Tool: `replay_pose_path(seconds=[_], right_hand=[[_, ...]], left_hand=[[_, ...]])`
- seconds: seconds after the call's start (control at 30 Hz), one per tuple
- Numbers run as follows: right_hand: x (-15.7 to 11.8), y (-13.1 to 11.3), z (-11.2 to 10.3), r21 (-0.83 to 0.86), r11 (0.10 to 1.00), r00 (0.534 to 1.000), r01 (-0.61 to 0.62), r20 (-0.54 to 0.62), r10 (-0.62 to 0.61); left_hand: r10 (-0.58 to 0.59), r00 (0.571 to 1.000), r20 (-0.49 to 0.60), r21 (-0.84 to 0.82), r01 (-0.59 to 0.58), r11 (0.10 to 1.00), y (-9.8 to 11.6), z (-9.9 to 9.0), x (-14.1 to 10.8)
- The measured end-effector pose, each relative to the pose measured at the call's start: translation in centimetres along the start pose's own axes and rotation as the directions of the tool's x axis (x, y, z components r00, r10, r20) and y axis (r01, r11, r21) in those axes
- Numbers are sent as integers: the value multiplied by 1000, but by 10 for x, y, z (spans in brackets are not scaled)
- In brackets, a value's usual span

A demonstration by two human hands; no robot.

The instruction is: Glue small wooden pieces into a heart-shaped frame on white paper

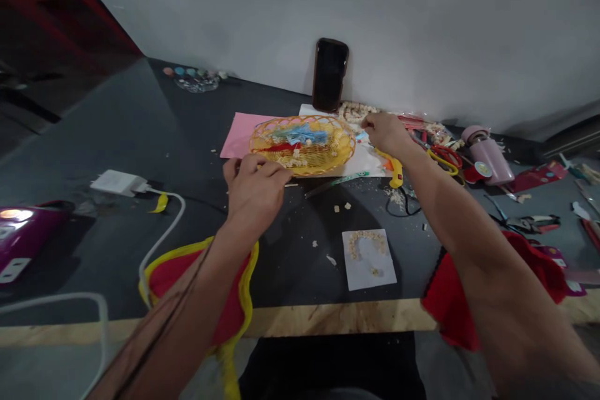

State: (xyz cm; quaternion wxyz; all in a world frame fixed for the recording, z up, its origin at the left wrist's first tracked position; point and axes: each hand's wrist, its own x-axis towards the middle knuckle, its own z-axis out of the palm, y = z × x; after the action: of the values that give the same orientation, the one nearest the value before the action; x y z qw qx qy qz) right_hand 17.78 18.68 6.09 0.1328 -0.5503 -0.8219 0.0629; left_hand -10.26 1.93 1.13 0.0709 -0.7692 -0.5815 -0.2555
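Note:
A yellow woven basket (344,161) holds blue and red strips and several small pale pieces. At its near left rim, my left hand (257,189) has its fingers curled down against the edge; the fingertips are partly hidden. Just beyond the basket's right end, my right hand (388,132) is closed in a pinch; whatever is between its fingertips is too small to make out. A strand of pale beads (354,112) lies behind that hand. Nearer me, a white paper square (370,275) carries a curved row of small pale pieces.
A phone (330,75) leans on the wall. A yellow glue gun (396,174), a pink bottle (490,153) and pliers (534,223) lie to the right. At left are a white charger (119,183) with a cable and a purple device (32,237). Red-and-yellow cloth (239,300) overhangs the front edge.

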Motion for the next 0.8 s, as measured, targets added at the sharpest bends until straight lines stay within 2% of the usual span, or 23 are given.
replay_pose_path(seconds=[0.13, 0.27, 0.5, 0.63, 0.73, 0.8], right_hand=[[8, -14, 5, -217, 975, 996, -41, 71, 58], [17, -17, 14, -346, 938, 982, -11, 172, 74], [16, -9, 32, -366, 929, 971, 56, 235, 34], [14, -7, 28, -356, 933, 970, 53, 240, 36], [16, -14, 15, -301, 951, 986, 62, 164, -13], [17, -31, 7, -190, 973, 991, 129, 67, -118]], left_hand=[[41, 994, -105, 16, -40, 999, -2, 8, -1], [-1, 991, -134, 40, 6, 999, -5, 5, -2], [-48, 996, -82, 51, 52, 997, -6, 1, -1], [-96, 994, -60, -13, 95, 995, -2, -1, 0], [-95, 995, -27, -23, 94, 995, 0, -4, 0], [-83, 997, -7, 0, 83, 997, 0, -5, 0]])
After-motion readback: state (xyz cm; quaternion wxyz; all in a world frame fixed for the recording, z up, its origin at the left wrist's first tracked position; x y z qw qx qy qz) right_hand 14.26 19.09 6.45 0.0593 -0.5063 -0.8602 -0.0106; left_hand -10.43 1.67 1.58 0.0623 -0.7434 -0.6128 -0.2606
